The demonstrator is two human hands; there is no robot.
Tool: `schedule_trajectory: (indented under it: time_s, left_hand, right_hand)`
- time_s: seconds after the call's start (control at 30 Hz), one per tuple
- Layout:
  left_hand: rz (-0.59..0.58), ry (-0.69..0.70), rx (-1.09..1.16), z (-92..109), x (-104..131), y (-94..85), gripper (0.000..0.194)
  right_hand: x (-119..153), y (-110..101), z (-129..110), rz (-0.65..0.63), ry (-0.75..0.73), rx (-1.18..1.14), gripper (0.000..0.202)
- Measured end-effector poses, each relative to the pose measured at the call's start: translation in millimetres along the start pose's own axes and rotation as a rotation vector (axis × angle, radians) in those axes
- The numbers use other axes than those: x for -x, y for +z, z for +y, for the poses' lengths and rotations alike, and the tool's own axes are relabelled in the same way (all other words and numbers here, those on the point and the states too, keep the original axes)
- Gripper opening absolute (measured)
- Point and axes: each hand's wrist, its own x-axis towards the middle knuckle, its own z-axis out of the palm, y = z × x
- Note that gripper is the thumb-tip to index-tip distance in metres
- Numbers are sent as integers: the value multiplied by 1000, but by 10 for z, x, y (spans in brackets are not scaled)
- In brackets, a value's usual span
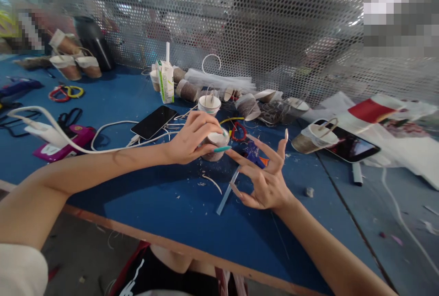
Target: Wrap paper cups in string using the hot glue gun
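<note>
My left hand [194, 138] is closed on a small cup [216, 140] with a white rim, its fingers over the top and side. A long teal thumbnail lies across the cup's near side. Just right of the cup, my right hand [265, 177] is spread, palm partly up, with one fingertip close to the cup and nothing held. Beneath and behind its fingers are a blue glue gun [253, 152] and a clear glue stick [226, 195]. Red-handled scissors [239, 131] lie behind the cup.
Twine-wrapped cups [248, 106] line the perforated metal screen [192, 17]. A drink carton [165, 81] and black phone [154, 121] stand and lie to the left, beside a white cable [113, 124]. At right are another cup [313, 138] and a lit phone [356, 145].
</note>
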Motion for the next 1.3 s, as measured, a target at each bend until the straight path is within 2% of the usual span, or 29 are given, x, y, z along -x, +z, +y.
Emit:
schedule_trajectory:
  time_s: [0.13,0.27,0.43,0.53,0.7,0.87,1.07,1.3]
  left_hand:
    - [-202,130,-116,22,-162,-156,29]
    - [-340,216,-74,57,-257,-279,25]
    - [-462,208,165,127,-338,-373,28]
    - [-538,168,213,178,-369,-395,34]
    - [-543,199,124,188,-362,-381,38]
    - [-453,320,73,137,-298,-324,36]
    - [-468,236,126,158,-259,-294,39]
    - [-410,287,179,167,-243,-286,39]
  right_hand:
    - [49,-12,0,-20,-15,0,22]
    - [71,-25,-15,-42,-43,-9,22]
    - [35,-46,-39,-81,-57,-113,16]
    - [23,-52,-44,-91,-31,-232,18]
    - [18,-48,-34,-97,-12,-288,22]
    - [-9,-58,-55,-110,-10,-276,22]
    - [-25,-75,-115,-99,29,-350,22]
    - [-39,-96,-150,-113,23,-471,26]
